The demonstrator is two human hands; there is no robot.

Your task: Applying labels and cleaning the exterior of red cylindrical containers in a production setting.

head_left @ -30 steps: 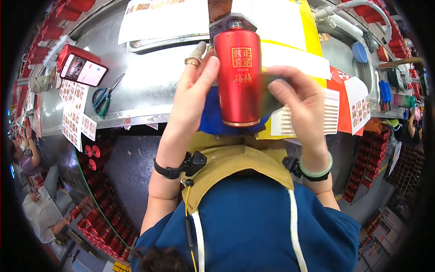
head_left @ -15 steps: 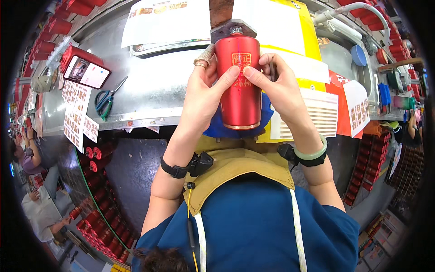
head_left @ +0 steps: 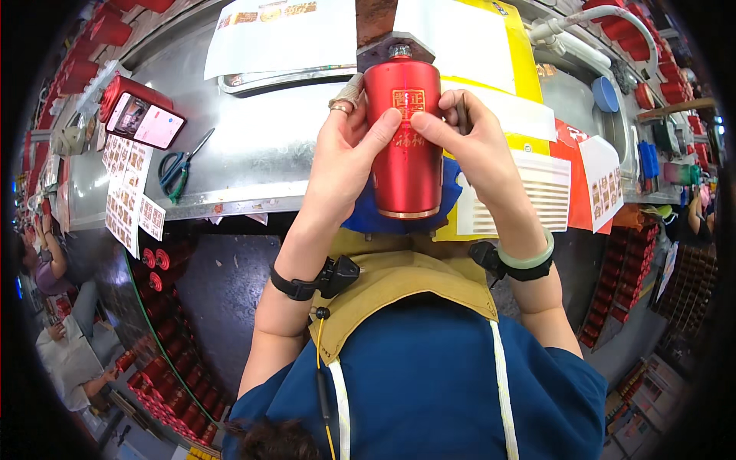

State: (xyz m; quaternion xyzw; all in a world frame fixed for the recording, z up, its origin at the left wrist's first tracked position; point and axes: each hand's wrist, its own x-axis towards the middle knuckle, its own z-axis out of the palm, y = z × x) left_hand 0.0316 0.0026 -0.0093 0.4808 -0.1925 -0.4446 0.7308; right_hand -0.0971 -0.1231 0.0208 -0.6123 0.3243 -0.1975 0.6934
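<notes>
A red metallic bottle with a clear top lies lengthwise before me, its neck pointing away. Gold markings and a small square gold sticker show on its front. My left hand holds its left side, with the thumb pressed on the front by the sticker's lower edge. Cloth wraps one fingertip of that hand. On the other side, my right hand presses its thumb beside the sticker, with its fingers curled at the bottle's edge. Under the bottle is a blue cloth or pad.
Left on the metal table are scissors, sticker sheets and a phone propped on a red bottle. White sheets lie at the back, a striped sheet at right. A pipe curves at the far right.
My left thumb has shifted slightly left and up, baring more of the gold marking. The bottle has stayed in place, with both hands on it.
</notes>
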